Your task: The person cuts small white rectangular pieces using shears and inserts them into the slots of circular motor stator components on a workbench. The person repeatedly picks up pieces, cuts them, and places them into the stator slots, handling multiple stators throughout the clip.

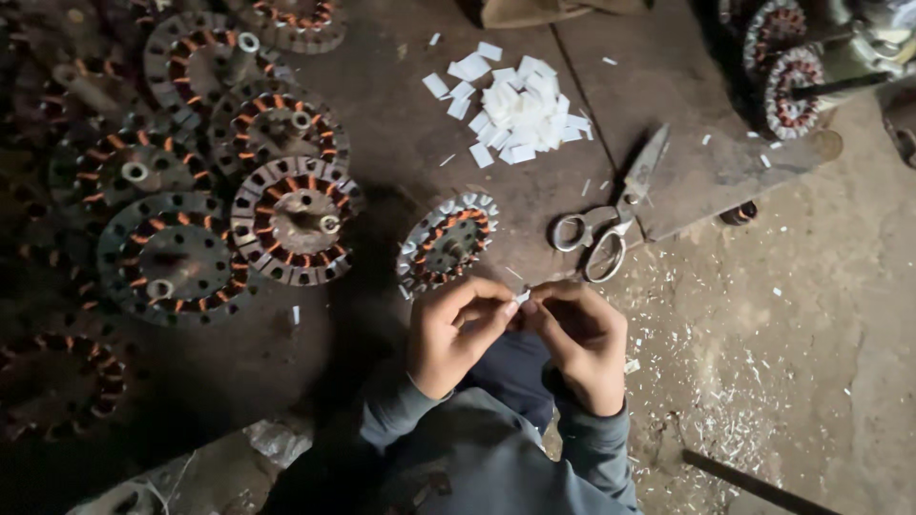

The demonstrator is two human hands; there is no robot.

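My left hand (456, 332) and my right hand (576, 336) meet at the fingertips in the lower middle of the head view. Together they pinch a small white paper slip (522, 298). Just beyond my left hand lies a round motor stator (447, 241) with copper windings and white paper pieces set around its rim. A pile of cut white paper slips (515, 110) lies farther away on the dark board. Metal scissors (611, 217) rest just beyond my right hand, blades pointing away.
Several round stators with copper coils (291, 219) are heaped at the left. More stators (790, 91) sit at the top right. White paper scraps litter the dusty floor (763, 362) at the right. A dark rod (754, 484) lies at the bottom right.
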